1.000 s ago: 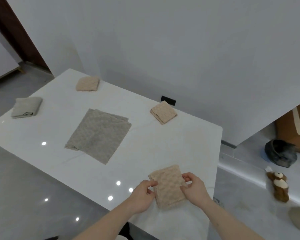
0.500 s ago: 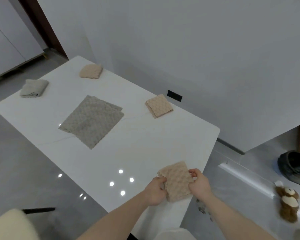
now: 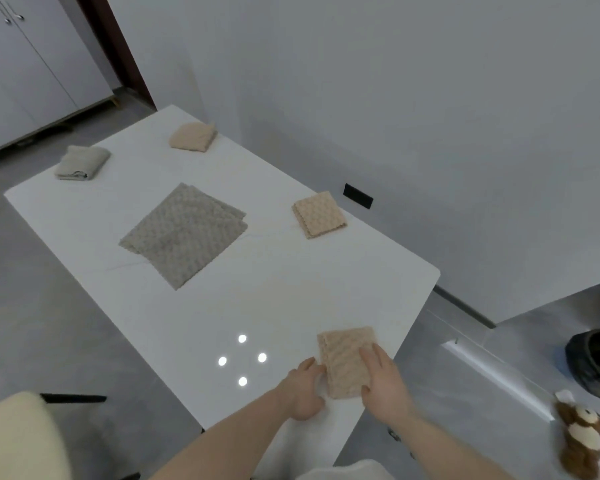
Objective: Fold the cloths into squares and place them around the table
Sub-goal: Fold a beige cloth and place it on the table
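Head cam looking down at a white table (image 3: 274,299), so going left to right: there's a cream chair back (image 3: 18,438) in the bottom-left corner, then a folded grey cloth (image 3: 82,162) up at the far-left edge of the table. Next a folded beige cloth (image 3: 193,136) at the far end, and a bigger grey cloth (image 3: 184,233) lying flat and only partly folded in the middle. Further right, a folded beige square (image 3: 319,214) sits near the wall-side edge. Down at the near corner is the beige cloth (image 3: 343,362) being worked on, folded and flat on the table. The left hand (image 3: 302,393) sits at its left edge, fingers loosely curled and just touching it, not really gripping. The right hand (image 3: 383,379) lies on its right side, fingers straight, pressing down. Off on the floor to the right: a dark bowl (image 3: 594,365) and a brown stuffed toy (image 3: 582,434).
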Motion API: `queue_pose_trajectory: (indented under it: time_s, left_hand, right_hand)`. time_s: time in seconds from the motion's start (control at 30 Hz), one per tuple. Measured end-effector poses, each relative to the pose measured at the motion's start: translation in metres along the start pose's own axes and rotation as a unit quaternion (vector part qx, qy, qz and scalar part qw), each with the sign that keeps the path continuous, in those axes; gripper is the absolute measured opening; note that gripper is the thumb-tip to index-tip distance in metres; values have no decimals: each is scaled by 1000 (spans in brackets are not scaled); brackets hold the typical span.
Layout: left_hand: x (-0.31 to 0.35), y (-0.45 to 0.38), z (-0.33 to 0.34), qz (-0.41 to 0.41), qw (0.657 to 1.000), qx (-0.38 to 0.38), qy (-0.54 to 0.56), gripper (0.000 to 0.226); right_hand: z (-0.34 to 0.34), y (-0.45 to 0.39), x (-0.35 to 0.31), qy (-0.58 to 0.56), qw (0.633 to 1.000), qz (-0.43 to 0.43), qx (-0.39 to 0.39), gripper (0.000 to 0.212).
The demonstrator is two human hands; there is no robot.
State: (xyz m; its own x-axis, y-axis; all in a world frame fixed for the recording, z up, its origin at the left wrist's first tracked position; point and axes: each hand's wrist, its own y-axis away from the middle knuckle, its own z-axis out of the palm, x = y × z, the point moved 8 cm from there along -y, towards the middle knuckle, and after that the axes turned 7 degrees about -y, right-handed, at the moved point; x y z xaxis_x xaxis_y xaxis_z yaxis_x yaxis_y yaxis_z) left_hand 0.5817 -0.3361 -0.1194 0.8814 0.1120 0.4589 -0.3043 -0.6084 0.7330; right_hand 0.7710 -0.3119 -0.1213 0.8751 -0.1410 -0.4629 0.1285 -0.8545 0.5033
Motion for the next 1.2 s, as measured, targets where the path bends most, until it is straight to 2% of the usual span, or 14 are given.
queue_pose_trajectory:
  time_s: [0.07,0.17,0.37,0.6,0.73,0.9,1.0,1.2]
  left_hand:
    - [-15,2,3,-25,999,7,-19,79]
    - [-37,11,3,-49,998,18,-36,77]
    - [-87,32,1,-93,994,18,-51,74]
    - [-123,48,-6,-93,994,24,-53,70]
    - [-140,51,-10,-79,995,20,-50,70]
    - [-158,54,-18,-44,998,2,-38,64]
    - [-182,59,-26,-24,999,-8,-38,65]
    - [-271,92,-72,-31,996,-9,-81,61]
  right_hand:
    - [13,2,-13,46,998,-40,-15,83]
    - [34,0,-31,86,993,-52,-58,83]
    - [60,-9,-32,76,986,18,-148,93]
    - [61,-11,-32,68,984,45,-156,92]
    - [56,-12,-42,38,989,64,-127,87]
    - [59,6,-83,6,998,57,7,69]
    - [87,23,-115,-30,997,76,4,65]
    - [145,35,-187,-74,991,108,-15,72]
